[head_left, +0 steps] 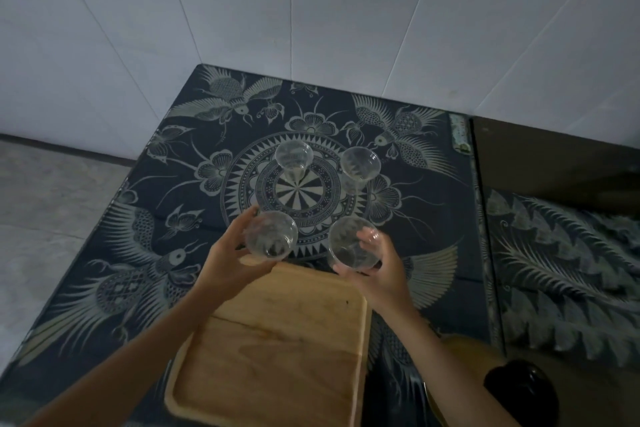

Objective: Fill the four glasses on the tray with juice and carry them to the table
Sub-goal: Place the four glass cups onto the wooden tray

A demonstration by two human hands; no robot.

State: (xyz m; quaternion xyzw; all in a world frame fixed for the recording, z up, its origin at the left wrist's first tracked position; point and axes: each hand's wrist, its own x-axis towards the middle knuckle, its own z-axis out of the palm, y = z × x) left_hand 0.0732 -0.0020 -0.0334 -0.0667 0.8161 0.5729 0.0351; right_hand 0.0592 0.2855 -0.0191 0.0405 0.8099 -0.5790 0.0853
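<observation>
Now both hands are up over the far edge of the flat rectangular wooden tray (277, 350), each curled round a clear round drinking glass. Left hand (225, 263) grips the left near glass (272, 239); right hand (377, 270) grips the right near glass (351, 248), fingertips over its rim. Both glasses upright, mouths up; whether they touch the cloth I cannot tell. Any juice inside is too faint to judge.

Beyond my hands, two more clear glasses, far left (294, 158) and far right (360, 165), stand on the dark blue patterned tablecloth (138, 236), apart from each other. Tray bare, long axis running back toward me, between my forearms.

Judgement: set-down spot lies just ahead, short of the far pair; open cloth to the left, table edge further right.
</observation>
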